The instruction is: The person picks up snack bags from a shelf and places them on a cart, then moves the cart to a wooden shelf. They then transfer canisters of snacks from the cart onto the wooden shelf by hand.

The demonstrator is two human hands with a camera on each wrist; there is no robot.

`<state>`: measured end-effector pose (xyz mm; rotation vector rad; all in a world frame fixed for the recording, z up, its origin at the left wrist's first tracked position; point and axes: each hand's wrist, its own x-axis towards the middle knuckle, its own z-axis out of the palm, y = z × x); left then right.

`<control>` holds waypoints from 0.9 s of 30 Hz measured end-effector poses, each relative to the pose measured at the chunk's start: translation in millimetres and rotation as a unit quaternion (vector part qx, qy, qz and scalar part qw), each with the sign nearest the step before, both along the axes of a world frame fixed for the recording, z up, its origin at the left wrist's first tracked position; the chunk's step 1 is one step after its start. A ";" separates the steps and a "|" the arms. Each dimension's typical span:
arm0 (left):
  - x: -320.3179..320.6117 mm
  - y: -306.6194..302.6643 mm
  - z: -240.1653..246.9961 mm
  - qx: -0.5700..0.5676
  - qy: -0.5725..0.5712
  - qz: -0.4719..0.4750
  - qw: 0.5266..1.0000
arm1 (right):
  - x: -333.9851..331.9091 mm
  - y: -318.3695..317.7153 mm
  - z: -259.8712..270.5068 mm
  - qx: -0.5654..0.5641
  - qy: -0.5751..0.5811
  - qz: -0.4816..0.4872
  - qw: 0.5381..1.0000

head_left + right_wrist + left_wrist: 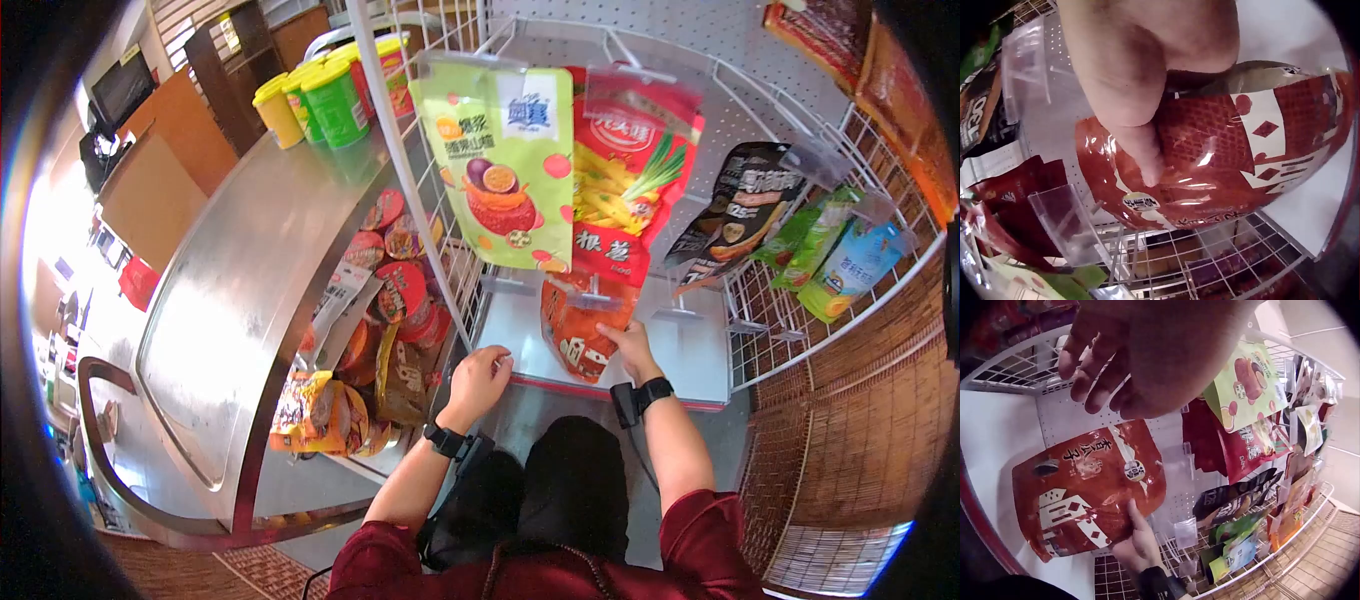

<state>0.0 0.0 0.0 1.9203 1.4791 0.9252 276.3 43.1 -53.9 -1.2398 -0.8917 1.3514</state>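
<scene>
My right hand point(634, 353) grips the right edge of a shiny red-orange bag of melon seeds point(576, 325), thumb on its front. The bag stands upright over the white bottom shelf point(505, 315), below the hanging packets. In the right wrist view the thumb presses on the front of the bag point(1210, 150), and the other fingers are hidden behind it. My left hand point(480, 382) holds nothing and hovers to the left of the bag, near the shelf's front edge. Loosely bent fingers point(1094, 378) show in the left wrist view, apart from the bag.
A green snack packet point(495, 165) and a red snack packet point(635, 170) hang in front of the rack. Black packets point(745, 210) and a blue-green packet point(850, 270) hang at right. On the left stands a metal counter point(240, 290), with instant-noodle cups point(400, 290) beneath.
</scene>
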 end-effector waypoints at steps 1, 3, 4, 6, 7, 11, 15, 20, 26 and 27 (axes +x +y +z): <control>2.5 2.6 -5.2 -0.020 0.000 -0.001 1.000 | 0.9 -0.8 -1.8 0.002 -0.017 -0.012 1.000; 0.8 3.1 3.5 -0.023 0.013 -0.003 1.000 | -3.6 -12.6 14.7 0.034 0.024 -0.025 0.999; 2.0 5.6 1.5 -0.020 0.012 -0.014 1.000 | 0.2 -14.5 14.3 0.034 0.012 -0.015 0.999; 7.5 8.0 -5.2 -0.040 0.013 -0.035 0.999 | 11.5 -23.7 17.7 0.021 -0.016 0.009 1.000; 9.1 10.2 -8.1 -0.035 0.013 -0.037 0.999 | 12.1 -28.1 20.8 0.027 -0.017 0.006 0.999; 20.6 14.1 -10.1 -0.062 0.039 -0.069 0.995 | 13.2 -46.0 27.5 0.029 -0.062 0.068 0.995; 29.9 16.6 -43.9 -0.075 0.009 -0.134 0.988 | 17.7 -65.2 19.8 -0.008 -0.103 0.101 0.990; 33.2 13.7 -48.2 -0.144 -0.029 -0.073 0.986 | 22.6 -85.4 22.2 0.034 -0.125 0.132 0.983; 44.2 3.7 -39.0 -0.290 -0.173 -0.247 0.908 | 27.1 -98.9 59.0 0.067 -0.091 0.137 0.984; 48.2 1.0 -29.6 -0.285 -0.170 -0.258 0.907 | 24.3 -102.5 75.0 0.072 -0.093 0.127 0.985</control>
